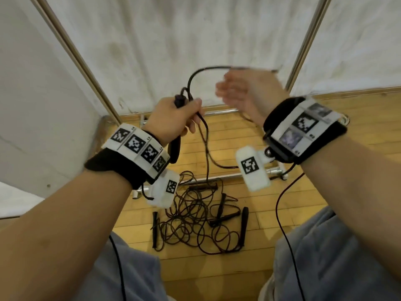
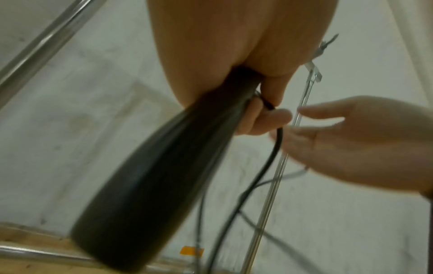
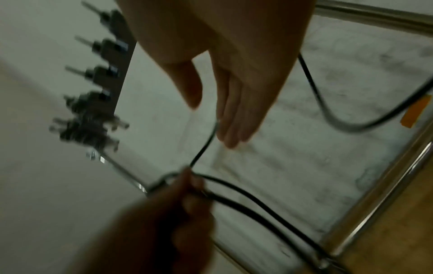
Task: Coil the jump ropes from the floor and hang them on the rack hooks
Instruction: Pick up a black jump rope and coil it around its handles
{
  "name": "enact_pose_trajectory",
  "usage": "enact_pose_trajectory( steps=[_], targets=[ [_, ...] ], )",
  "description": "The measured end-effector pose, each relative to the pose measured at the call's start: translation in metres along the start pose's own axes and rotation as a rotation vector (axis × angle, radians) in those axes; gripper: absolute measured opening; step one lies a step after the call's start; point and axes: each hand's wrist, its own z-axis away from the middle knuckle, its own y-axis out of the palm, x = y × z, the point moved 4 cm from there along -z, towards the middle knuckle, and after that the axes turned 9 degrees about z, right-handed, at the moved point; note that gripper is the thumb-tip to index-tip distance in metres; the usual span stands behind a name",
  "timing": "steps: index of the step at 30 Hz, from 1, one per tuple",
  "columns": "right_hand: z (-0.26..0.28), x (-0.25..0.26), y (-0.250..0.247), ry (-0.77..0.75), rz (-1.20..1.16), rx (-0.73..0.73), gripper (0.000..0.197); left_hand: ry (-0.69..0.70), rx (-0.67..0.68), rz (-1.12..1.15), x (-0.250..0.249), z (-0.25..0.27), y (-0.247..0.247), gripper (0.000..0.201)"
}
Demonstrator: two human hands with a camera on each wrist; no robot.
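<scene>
My left hand [image 1: 178, 120] grips the black handle [image 1: 175, 149] of a jump rope, with loops of its black cord [image 1: 194, 78] pinched against it. The handle [image 2: 152, 185] fills the left wrist view below my left hand [image 2: 234, 46]. The cord arcs up and across to my right hand [image 1: 236, 92], which is blurred and held up to the right. In the right wrist view my right hand [image 3: 234, 89] has straight fingers and the cord [image 3: 203, 146] runs past its fingertips down to my left hand [image 3: 168, 213]. Whether the cord touches it is unclear.
Several more black jump ropes [image 1: 195, 222] lie tangled on the wooden floor between my knees. The metal rack's posts [image 1: 82, 59] [image 1: 308, 40] rise either side, its base bar [image 1: 217, 178] on the floor. A row of hooks [image 3: 98, 74] shows above. White wall behind.
</scene>
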Motion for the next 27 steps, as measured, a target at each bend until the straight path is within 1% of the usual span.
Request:
enact_pose_trajectory(
  steps=[1, 3, 5, 7, 9, 11, 12, 13, 14, 16, 17, 19, 20, 22, 23, 25, 26, 27],
  targets=[
    [0.002, -0.008, 0.008, 0.024, 0.151, 0.104, 0.011, 0.008, -0.010, 0.063, -0.004, -0.001, -0.001, 0.029],
    [0.007, -0.029, 0.022, 0.052, 0.459, 0.320, 0.014, 0.015, -0.018, 0.194, -0.012, -0.003, -0.004, 0.030],
    [0.018, -0.050, 0.034, 0.073, 0.649, 0.491, 0.008, 0.007, -0.031, 0.312, -0.017, -0.005, -0.010, 0.028],
    [0.026, -0.075, 0.041, 0.114, 0.821, 0.616, 0.006, -0.015, -0.064, 0.411, -0.021, -0.007, -0.019, 0.027],
    [0.031, -0.098, 0.041, 0.148, 1.017, 0.686, 0.014, -0.016, -0.135, 0.486, -0.023, -0.009, -0.033, 0.026],
    [0.027, -0.103, 0.037, 0.140, 1.117, 0.637, 0.016, 0.010, -0.216, 0.474, -0.022, -0.010, -0.044, 0.025],
    [0.023, -0.097, 0.034, 0.131, 1.095, 0.569, 0.016, 0.012, -0.239, 0.448, -0.021, -0.010, -0.047, 0.025],
    [0.017, -0.087, 0.032, 0.120, 1.002, 0.477, 0.017, -0.002, -0.242, 0.419, -0.019, -0.010, -0.048, 0.025],
    [0.012, -0.073, 0.029, 0.104, 0.847, 0.375, 0.018, -0.024, -0.223, 0.385, -0.015, -0.010, -0.047, 0.023],
    [0.004, -0.042, 0.022, 0.049, 0.482, 0.191, 0.020, -0.079, -0.097, 0.270, -0.005, -0.008, -0.037, 0.019],
    [0.002, -0.029, 0.020, 0.019, 0.332, 0.128, 0.020, -0.111, -0.004, 0.170, 0.001, -0.007, -0.028, 0.022],
    [0.002, -0.010, 0.020, -0.014, 0.120, 0.077, 0.022, -0.172, 0.177, -0.063, 0.014, 0.000, -0.009, 0.025],
    [0.003, -0.004, 0.021, -0.020, 0.047, 0.067, 0.023, -0.192, 0.244, -0.158, 0.019, 0.003, 0.000, 0.023],
    [0.004, 0.005, 0.020, -0.036, -0.085, 0.036, 0.023, -0.224, 0.320, -0.305, 0.028, 0.009, 0.014, 0.016],
    [0.004, 0.011, 0.018, -0.050, -0.163, 0.015, 0.023, -0.237, 0.340, -0.379, 0.032, 0.011, 0.019, 0.017],
    [0.002, 0.021, 0.008, -0.085, -0.339, -0.027, 0.023, -0.247, 0.350, -0.516, 0.035, 0.013, 0.023, 0.027],
    [0.000, 0.024, 0.002, -0.096, -0.410, -0.045, 0.025, -0.230, 0.329, -0.536, 0.034, 0.013, 0.023, 0.031],
    [-0.001, 0.026, -0.005, -0.099, -0.440, -0.058, 0.028, -0.192, 0.278, -0.498, 0.030, 0.011, 0.022, 0.033]
  ],
)
